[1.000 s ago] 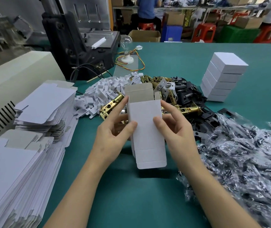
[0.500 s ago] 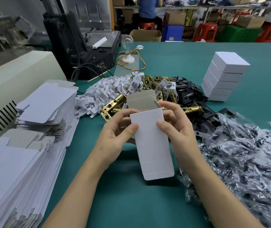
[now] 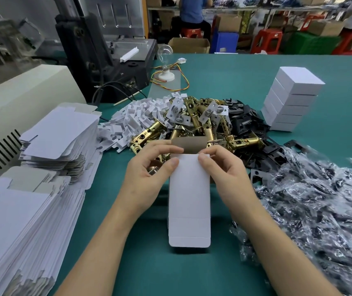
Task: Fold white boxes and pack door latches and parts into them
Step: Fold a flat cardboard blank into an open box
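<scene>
Green table (image 3: 234, 82), curled hands (image 3: 147, 176) (image 3: 226, 174) around white box (image 3: 189, 199) top

Flat blanks (image 3: 32, 210) left, latches (image 3: 192, 124) behind (piled), finished boxes (image 3: 292, 99) far right.

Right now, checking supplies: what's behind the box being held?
Behind the box: a pile of brass latches and black plates. The box, left hand and right hand cover the nearest pieces.
</scene>
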A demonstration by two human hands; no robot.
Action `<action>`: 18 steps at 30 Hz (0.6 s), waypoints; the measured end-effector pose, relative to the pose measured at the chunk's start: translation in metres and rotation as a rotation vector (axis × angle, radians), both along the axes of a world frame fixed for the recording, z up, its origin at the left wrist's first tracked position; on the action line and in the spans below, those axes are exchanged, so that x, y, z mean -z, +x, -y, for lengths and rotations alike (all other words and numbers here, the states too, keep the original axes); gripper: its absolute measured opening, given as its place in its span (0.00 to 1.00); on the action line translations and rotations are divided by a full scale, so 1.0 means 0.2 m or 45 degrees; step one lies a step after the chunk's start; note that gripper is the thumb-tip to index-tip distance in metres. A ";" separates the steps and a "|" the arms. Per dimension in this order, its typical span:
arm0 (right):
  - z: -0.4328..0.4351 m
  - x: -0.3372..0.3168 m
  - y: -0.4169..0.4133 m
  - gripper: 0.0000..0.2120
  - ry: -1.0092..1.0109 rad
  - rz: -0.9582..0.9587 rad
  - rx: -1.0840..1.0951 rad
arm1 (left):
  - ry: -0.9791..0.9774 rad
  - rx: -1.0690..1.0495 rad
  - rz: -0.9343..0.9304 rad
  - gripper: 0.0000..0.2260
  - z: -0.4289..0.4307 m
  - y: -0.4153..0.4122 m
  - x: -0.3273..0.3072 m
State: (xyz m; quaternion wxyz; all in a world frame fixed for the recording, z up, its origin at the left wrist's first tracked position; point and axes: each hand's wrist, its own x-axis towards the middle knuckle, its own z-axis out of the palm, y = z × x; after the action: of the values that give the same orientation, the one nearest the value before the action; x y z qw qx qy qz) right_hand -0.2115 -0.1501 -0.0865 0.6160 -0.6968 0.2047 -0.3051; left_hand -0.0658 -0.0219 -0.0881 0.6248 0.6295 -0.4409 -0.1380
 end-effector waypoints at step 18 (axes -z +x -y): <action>-0.02 -0.02 0.00 0.06 0.060 -0.004 -0.005 | 0.132 0.081 -0.199 0.12 0.01 -0.04 -0.01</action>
State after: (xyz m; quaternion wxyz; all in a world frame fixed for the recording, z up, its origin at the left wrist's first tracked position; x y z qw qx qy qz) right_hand -0.2118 -0.1455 -0.0834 0.6326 -0.6830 0.2112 -0.2978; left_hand -0.0730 -0.0240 -0.0866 0.6191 0.6340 -0.4027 -0.2293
